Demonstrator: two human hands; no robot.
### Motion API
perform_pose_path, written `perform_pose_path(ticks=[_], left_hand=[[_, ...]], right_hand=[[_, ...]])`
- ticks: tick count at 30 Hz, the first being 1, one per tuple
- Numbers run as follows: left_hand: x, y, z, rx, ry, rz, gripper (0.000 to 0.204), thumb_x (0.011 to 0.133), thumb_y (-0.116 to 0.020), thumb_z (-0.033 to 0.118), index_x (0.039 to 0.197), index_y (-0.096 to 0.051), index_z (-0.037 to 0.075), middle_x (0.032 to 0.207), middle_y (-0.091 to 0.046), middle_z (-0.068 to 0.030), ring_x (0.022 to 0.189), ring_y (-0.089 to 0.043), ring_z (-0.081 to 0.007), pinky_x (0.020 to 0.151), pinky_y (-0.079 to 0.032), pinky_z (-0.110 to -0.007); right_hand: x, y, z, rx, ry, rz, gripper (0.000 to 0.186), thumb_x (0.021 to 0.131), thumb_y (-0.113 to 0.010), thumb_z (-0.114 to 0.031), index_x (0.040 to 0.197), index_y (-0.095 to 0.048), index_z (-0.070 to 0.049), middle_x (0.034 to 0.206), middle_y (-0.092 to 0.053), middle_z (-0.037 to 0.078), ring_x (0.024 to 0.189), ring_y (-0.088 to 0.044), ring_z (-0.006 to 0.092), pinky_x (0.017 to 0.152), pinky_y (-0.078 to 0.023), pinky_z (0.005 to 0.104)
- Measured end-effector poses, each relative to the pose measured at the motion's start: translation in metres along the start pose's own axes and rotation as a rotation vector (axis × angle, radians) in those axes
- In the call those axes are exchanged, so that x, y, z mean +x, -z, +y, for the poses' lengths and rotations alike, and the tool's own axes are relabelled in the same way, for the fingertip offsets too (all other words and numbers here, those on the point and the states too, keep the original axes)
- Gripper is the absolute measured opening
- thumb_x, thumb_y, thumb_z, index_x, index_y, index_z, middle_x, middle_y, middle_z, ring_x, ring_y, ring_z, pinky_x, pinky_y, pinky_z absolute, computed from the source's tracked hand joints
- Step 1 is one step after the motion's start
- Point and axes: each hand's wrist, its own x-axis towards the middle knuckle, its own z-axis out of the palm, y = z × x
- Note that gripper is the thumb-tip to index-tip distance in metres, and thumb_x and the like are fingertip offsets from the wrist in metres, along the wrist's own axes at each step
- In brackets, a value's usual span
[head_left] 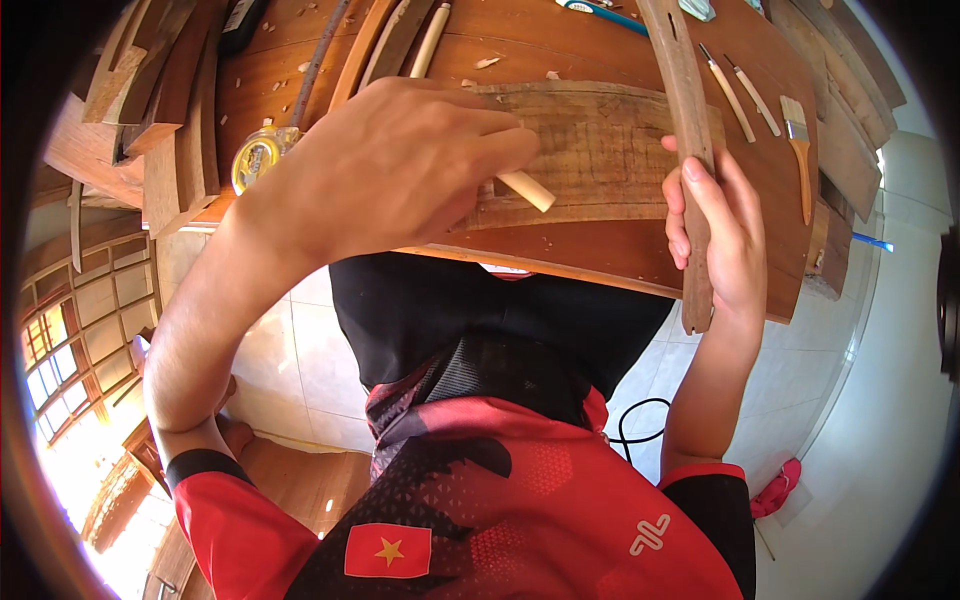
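My left hand (420, 165) is closed over the board. The end of a pale, round wooden tool handle (527, 191) pokes out below its fingers; the tool's other end is hidden. On the right, my right hand (722, 215) grips a long, narrow strip of wood (684, 90) with a slot near its top. The thumb lies along its face and the fingers wrap round its left edge. The strip stands over the right part of a broad brown board (590, 140) with a curved edge, lying on the table.
The reddish wooden table (560, 245) bears scattered shavings. A yellow tape measure (258, 160) lies by my left wrist. Two thin carving tools (728, 92) and a flat brush (799, 150) rest at right. Curved wooden pieces (180, 150) stack up at left; more wood (815, 100) stands far right.
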Motion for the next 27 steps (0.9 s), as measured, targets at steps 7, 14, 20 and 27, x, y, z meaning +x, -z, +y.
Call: perform_pose_path(ticks=[7, 14, 20, 27], left_hand=[[0.002, -0.002, -0.010, -0.082, -0.014, -0.074, 0.023, 0.077, -0.067, 0.004, 0.094, -0.052, 0.003, 0.082, -0.054, -0.0142, 0.084, -0.060, -0.0379, 0.077, -0.048, -0.049], [-0.015, 0.003, -0.022, -0.200, 0.147, 0.066, 0.025, 0.081, -0.068, -0.001, 0.105, -0.060, 0.001, 0.098, -0.066, -0.0145, 0.092, -0.066, -0.0380, 0.075, -0.054, -0.045], [-0.013, 0.006, -0.017, -0.097, 0.134, -0.021, 0.027, 0.078, -0.070, -0.001, 0.103, -0.061, 0.003, 0.098, -0.070, -0.0112, 0.091, -0.069, -0.0351, 0.074, -0.055, -0.043], [-0.004, 0.005, -0.008, 0.147, -0.057, -0.003, 0.023, 0.078, -0.070, 0.010, 0.094, -0.054, 0.004, 0.079, -0.059, -0.0098, 0.079, -0.065, -0.0340, 0.070, -0.052, -0.045]], right_hand=[[-0.001, -0.002, -0.001, -0.016, -0.015, 0.014, 0.040, 0.105, -0.056, -0.029, 0.128, -0.059, 0.004, 0.075, -0.053, 0.001, 0.049, -0.045, 0.0064, 0.042, -0.036, 0.0236], [0.001, -0.001, 0.001, 0.007, 0.009, -0.001, 0.040, 0.104, -0.059, -0.029, 0.127, -0.060, 0.003, 0.075, -0.054, 0.001, 0.049, -0.046, 0.0067, 0.042, -0.036, 0.0241], [0.000, -0.001, 0.001, 0.004, -0.005, 0.002, 0.040, 0.104, -0.059, -0.029, 0.127, -0.060, 0.003, 0.075, -0.053, 0.001, 0.050, -0.046, 0.0068, 0.042, -0.036, 0.0242], [0.000, -0.003, -0.001, -0.005, -0.021, 0.006, 0.040, 0.104, -0.059, -0.030, 0.127, -0.060, 0.003, 0.075, -0.053, 0.001, 0.050, -0.046, 0.0070, 0.042, -0.036, 0.0239]])
